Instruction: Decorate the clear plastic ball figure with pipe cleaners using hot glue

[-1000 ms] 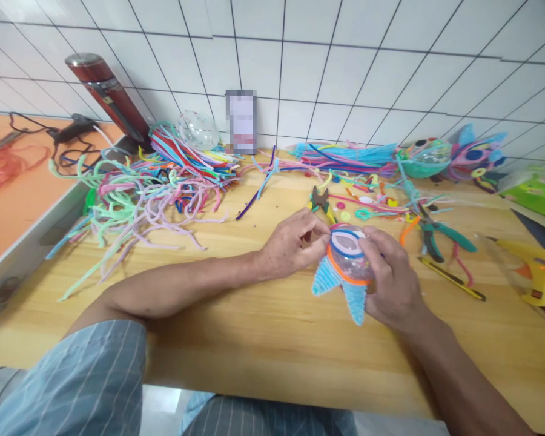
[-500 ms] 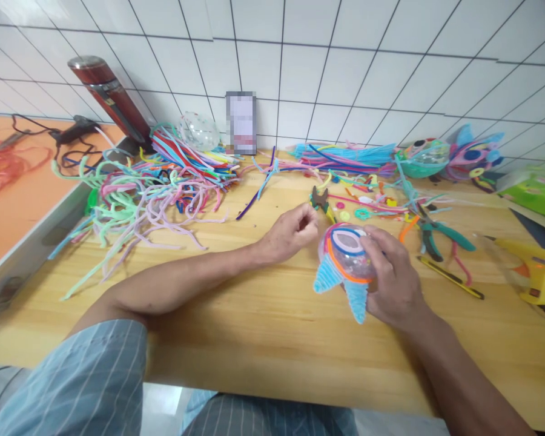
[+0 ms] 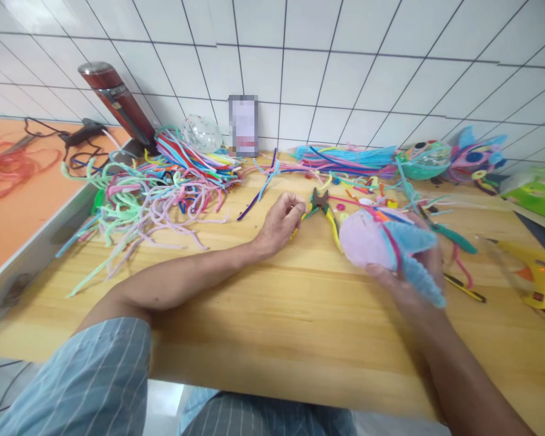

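right hand (image 3: 413, 272) clasps the pipe-cleaner ball (image 3: 381, 245); left hand (image 3: 279, 221), loosely curled and empty, touches the pliers (image 3: 321, 203). a one-handed grip might let the ball slip.

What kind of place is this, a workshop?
Probably a craft bench: heaps of pipe cleaners on a wooden table, pliers, a yellow glue gun, and finished fuzzy figures by the tiled wall.

White tiled wall (image 3: 345, 54) w/ dark grout, wooden table (image 3: 272, 327), orange surface (image 3: 22, 200) at left
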Available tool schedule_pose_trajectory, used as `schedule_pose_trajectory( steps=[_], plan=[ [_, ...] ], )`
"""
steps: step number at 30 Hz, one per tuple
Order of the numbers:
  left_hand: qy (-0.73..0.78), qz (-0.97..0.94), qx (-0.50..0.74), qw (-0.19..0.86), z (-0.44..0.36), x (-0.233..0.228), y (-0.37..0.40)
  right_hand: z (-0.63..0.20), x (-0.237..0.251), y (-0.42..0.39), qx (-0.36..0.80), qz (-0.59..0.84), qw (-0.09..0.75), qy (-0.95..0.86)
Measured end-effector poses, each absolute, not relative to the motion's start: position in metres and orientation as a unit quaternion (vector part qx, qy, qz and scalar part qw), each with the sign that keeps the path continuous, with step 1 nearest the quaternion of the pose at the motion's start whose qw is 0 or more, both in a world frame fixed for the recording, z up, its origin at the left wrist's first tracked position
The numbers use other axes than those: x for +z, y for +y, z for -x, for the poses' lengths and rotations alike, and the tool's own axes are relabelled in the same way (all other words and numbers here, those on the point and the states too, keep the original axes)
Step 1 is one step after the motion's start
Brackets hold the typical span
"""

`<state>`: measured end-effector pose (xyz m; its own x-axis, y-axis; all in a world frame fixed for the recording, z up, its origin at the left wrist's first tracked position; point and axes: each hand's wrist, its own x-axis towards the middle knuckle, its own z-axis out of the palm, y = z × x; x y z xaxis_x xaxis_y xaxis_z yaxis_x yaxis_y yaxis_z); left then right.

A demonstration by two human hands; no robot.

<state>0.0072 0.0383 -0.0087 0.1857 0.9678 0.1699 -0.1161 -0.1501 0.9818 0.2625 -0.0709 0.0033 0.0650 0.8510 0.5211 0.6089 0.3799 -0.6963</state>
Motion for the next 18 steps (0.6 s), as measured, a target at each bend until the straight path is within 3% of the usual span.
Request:
schedule_pose_trajectory(
  steps=[4, 10, 18],
  plan=[
    [0.368, -0.592, 0.491, 0.522, -0.006, -0.006, 0.035, -0.263, -0.004, -0.070, 0.280, 0.539, 0.549, -0.574],
    [0.365, -0.675, 0.479, 0.426, -0.007, 0.013, 0.015, -0.243, -0.004, -0.066, 0.449, 0.469, 0.598, -0.469],
    [0.281, -0.832, 0.418, 0.233, -0.038, 0.021, -0.023, -0.232, 0.007, -0.058, 0.499, 0.418, 0.644, -0.402]
  ],
)
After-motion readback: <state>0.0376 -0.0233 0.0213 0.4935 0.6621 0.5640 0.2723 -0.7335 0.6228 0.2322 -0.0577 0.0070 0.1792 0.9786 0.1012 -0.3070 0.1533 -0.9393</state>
